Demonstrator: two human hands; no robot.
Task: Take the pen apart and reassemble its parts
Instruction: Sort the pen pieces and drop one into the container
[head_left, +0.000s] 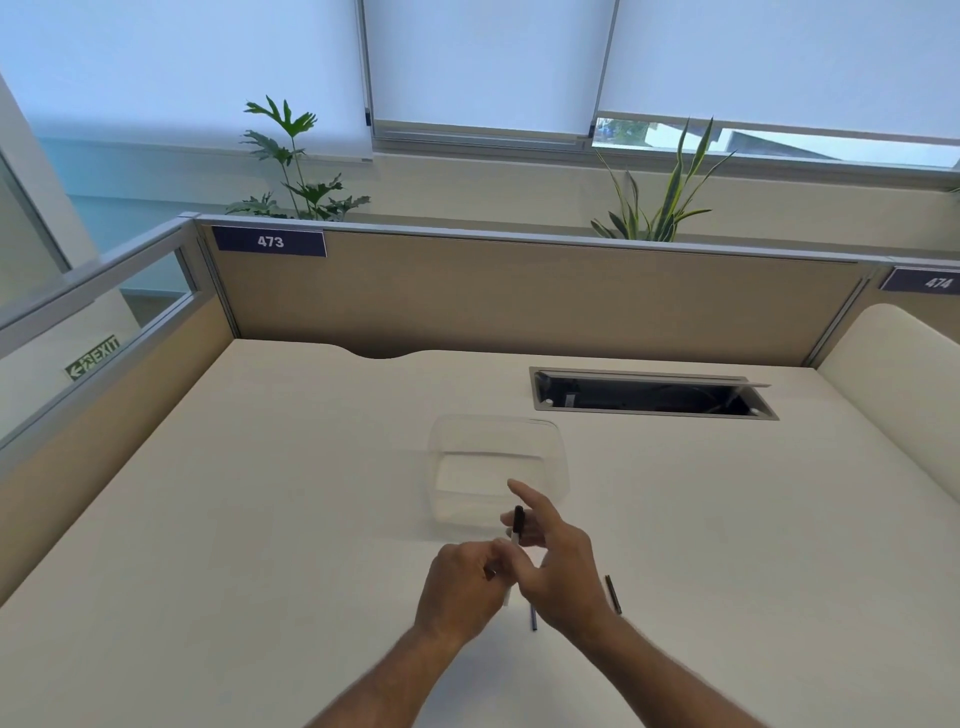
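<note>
My left hand (462, 587) grips the white pen barrel (508, 597) low over the desk, fingers closed round it. My right hand (556, 561) pinches the barrel's upper end, where a black end piece (518, 519) sticks up between thumb and middle finger; the index finger points away. A thin dark refill (533, 618) lies on the desk just under my right wrist, partly hidden. Another slim black pen part (613, 595) lies on the desk to the right of that wrist.
A clear plastic box (498, 431) stands on the cream desk (260, 519) just beyond my hands. An open cable tray (649, 397) is set into the desk at the back right. Beige partition walls close the back and left sides.
</note>
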